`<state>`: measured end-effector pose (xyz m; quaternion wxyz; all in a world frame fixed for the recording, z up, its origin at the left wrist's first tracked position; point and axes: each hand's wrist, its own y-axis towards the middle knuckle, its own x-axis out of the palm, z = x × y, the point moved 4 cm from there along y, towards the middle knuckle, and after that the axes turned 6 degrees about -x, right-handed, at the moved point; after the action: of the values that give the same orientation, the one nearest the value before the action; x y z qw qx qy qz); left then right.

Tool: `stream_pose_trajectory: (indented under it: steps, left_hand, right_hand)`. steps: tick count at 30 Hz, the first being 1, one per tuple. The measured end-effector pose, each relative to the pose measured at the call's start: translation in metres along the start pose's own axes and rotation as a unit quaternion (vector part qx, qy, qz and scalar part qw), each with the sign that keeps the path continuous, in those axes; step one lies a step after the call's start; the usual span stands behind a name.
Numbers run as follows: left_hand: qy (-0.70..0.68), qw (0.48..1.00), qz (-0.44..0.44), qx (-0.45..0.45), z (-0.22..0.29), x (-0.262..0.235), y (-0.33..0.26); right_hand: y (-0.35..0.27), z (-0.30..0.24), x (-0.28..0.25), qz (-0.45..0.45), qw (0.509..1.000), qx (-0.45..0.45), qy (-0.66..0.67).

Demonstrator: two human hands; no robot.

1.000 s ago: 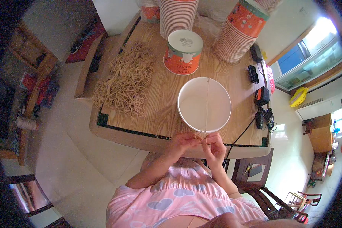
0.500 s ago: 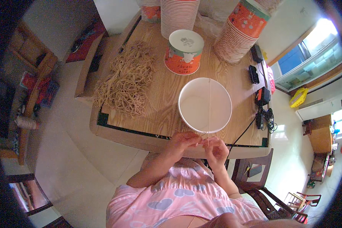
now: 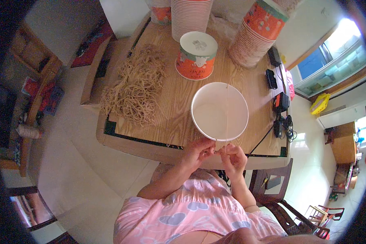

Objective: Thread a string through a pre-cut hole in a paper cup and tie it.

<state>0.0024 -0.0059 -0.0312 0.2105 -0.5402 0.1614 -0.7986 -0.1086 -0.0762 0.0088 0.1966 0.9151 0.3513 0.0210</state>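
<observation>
A white paper bucket (image 3: pixel 203 118) stands with its mouth up near the table's front edge. A thin string (image 3: pixel 227 105) runs from its far rim across the mouth to my hands at the near rim. My left hand (image 3: pixel 200 151) is closed in a pinch just below the near rim, with string at its fingertips. Close to its right, my right hand (image 3: pixel 234 159) is pinched on the string too. How the string lies between the fingertips is too small to make out. A loose heap of tan strings (image 3: pixel 136 87) lies on the left of the table.
An orange and green printed bucket (image 3: pixel 195 65) stands upside down behind the white one. Tall stacks of nested buckets (image 3: pixel 191 18) rise at the back, with a leaning stack (image 3: pixel 256 36) at the right. Black adapters and cables (image 3: pixel 279 122) line the right table edge.
My hands have drawn slightly apart at the near rim. My right hand has shifted a little to the right, and the string across the mouth has moved with it.
</observation>
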Motion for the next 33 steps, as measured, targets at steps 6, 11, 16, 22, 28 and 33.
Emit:
stream_pose_trajectory:
  steps: [6, 11, 16, 22, 28, 33]
  left_hand:
    - [0.034, 0.999, 0.001, -0.011, 0.010, 0.005, -0.001]
    - [0.014, 0.999, -0.020, 0.042, 0.015, 0.007, 0.006]
    - [0.204, 0.971, 0.076, 0.103, 0.020, 0.001, -0.004]
    - [0.616, 0.612, 0.132, 0.479, 0.064, 0.045, -0.042]
    - [0.804, 0.353, -0.012, 0.479, 0.075, 0.089, -0.029]
    - [0.787, 0.428, -0.074, 0.437, 0.076, 0.115, -0.024]
  right_hand:
    - [0.003, -0.001, -0.001, -0.074, 0.993, -0.012, 0.088]
    - [0.009, -0.001, 0.011, -0.019, 0.994, 0.099, 0.034]
    - [0.005, 0.007, 0.009, -0.004, 0.996, 0.085, -0.024]
    - [0.003, 0.017, 0.012, 0.037, 0.990, 0.111, -0.079]
    - [0.016, 0.001, 0.003, 0.069, 0.994, 0.034, -0.071]
    - [0.034, -0.004, -0.011, 0.097, 0.995, 0.007, -0.036]
